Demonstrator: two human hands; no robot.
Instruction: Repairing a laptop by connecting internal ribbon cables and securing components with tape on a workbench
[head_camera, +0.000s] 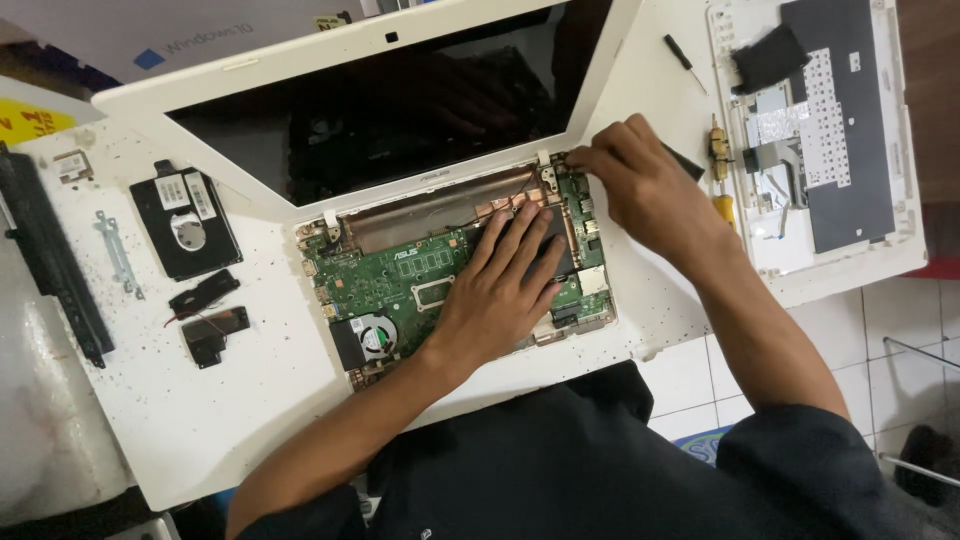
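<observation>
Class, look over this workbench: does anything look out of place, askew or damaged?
Yes. The white laptop lies open with its green circuit board exposed; its keyboard cover sits apart at the right, upside down. Removed parts lie scattered left, including a black drive.

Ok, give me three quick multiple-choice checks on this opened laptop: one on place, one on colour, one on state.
1. Where does the left hand rest?
A. flat on the green motherboard
B. on the hard drive
C. on the screen

2. What colour is the laptop's screen bezel?
A. black
B. white
C. red

3. How is the keyboard panel?
A. fitted on the laptop
B. held in the right hand
C. taken off, lying at the right

Answers: 1 A, palm and fingers lie spread on the board. 2 B, the frame around the dark screen is white. 3 C, it lies apart beside the screwdrivers.
</observation>
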